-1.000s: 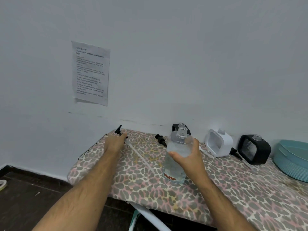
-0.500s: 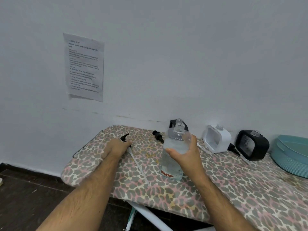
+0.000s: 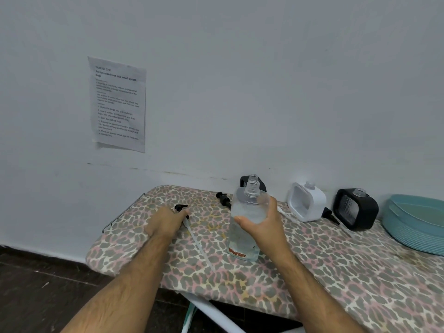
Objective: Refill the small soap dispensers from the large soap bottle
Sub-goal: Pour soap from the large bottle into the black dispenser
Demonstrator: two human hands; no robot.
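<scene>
Clear bottle: the large soap bottle [image 3: 248, 219] stands on the leopard-print counter [image 3: 336, 272], neck open, with the right hand [image 3: 262, 224] wrapped round its middle.
Pump: the black pump head [image 3: 180, 208] with its long tube lies flat; the left hand [image 3: 165, 222], fingers curled on it, has slid it slightly nearer over the last second.
Dispensers: white one [image 3: 306, 204] and black one [image 3: 355, 209] wait uncapped by the wall.
Meaning: bottle looks ready for pouring.
</scene>
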